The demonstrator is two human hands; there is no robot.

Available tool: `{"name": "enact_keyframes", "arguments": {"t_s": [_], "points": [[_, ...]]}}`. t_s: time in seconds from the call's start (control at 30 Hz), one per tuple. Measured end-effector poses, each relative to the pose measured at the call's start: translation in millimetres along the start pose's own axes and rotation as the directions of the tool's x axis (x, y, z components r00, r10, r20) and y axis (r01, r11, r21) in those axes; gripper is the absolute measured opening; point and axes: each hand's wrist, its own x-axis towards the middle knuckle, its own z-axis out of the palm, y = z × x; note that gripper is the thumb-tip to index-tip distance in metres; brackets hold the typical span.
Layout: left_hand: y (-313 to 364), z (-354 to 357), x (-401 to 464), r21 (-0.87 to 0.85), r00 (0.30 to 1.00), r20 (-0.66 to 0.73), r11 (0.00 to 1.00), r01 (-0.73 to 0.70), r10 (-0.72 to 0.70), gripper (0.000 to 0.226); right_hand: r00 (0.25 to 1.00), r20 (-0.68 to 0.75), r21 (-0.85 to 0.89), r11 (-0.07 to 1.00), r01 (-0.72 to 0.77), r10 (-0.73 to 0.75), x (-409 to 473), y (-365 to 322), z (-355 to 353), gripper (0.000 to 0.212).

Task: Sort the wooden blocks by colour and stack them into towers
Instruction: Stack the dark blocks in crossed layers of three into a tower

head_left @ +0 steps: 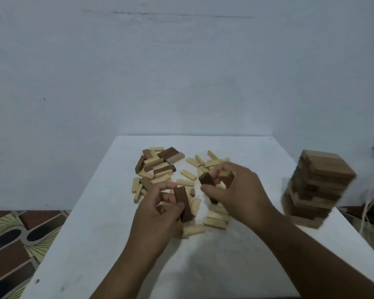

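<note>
Nearest the camera, the left hand (160,209) is hovering over the white table (108,244), its fingers curled and pinching a dark brown block (183,203) held upright. Just beyond, the right hand (238,190) is gripping two dark blocks (207,179) between thumb and bent fingers, above a low stack of pale blocks (217,219). Pale pieces are lying loose under and between both hands. Farther back, a mixed pile of dark and pale blocks (158,164) is sitting left of centre. At the table's right edge, a blurred tower (320,186) of brown layers is standing, well apart from the hands.
</note>
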Motion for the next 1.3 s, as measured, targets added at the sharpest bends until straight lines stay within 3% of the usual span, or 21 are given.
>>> {"name": "enact_keyframes", "arguments": {"t_s": [0.13,0.23,0.37,0.5,0.6,0.7,0.8,0.97,1.1,1.3], "points": [[-8.8,18.9,-36.7,0.084,0.997,0.078,0.996,-0.001,-0.006,0.033,0.991,0.021,-0.308,0.944,-0.120,0.133,-57.4,32.0,-13.7,0.024],[-21.4,32.1,-60.6,0.171,0.994,0.106,0.985,-0.021,0.003,0.032,0.977,0.037,-0.410,0.895,-0.178,0.211,-89.0,48.9,-13.7,0.028],[-28.6,40.7,-74.7,0.310,0.979,0.142,0.933,-0.184,0.146,0.040,0.981,0.053,-0.351,0.923,-0.156,0.186,-105.0,58.0,-16.4,0.038],[-34.0,44.9,-74.1,0.417,0.951,0.157,0.854,-0.310,0.268,0.029,0.963,0.040,-0.260,0.933,-0.248,0.267,-106.8,64.1,-25.9,0.039],[-40.4,46.7,-70.6,0.532,0.919,0.208,0.749,-0.394,0.336,0.016,0.970,0.025,-0.407,0.889,-0.210,0.241,-107.1,71.7,-30.1,0.025],[-48.0,44.7,-66.5,0.618,0.898,0.242,0.655,-0.434,0.366,0.017,0.986,0.067,-0.460,0.882,-0.104,0.151,-108.3,74.8,-32.0,0.011],[-52.8,39.9,-62.4,0.653,0.891,0.268,0.612,-0.447,0.366,0.027,0.992,0.076,-0.520,0.853,-0.048,0.102,-107.3,76.5,-35.9,0.020],[-53.0,35.8,-60.4,0.657,0.892,0.295,0.606,-0.449,0.342,0.032,0.979,0.135,-0.505,0.861,-0.067,0.155,-98.8,74.8,-39.9,0.018],[-54.1,34.6,-59.7,0.646,0.894,0.323,0.618,-0.449,0.311,0.030,0.979,0.200,-0.394,0.918,0.052,0.031,-100.0,78.0,-32.9,0.014],[-52.9,34.8,-62.2,0.631,0.889,0.375,0.630,-0.453,0.264,0.034,0.917,0.395,-0.322,0.927,0.193,-0.054,-98.8,79.2,-35.7,0.049]]}}
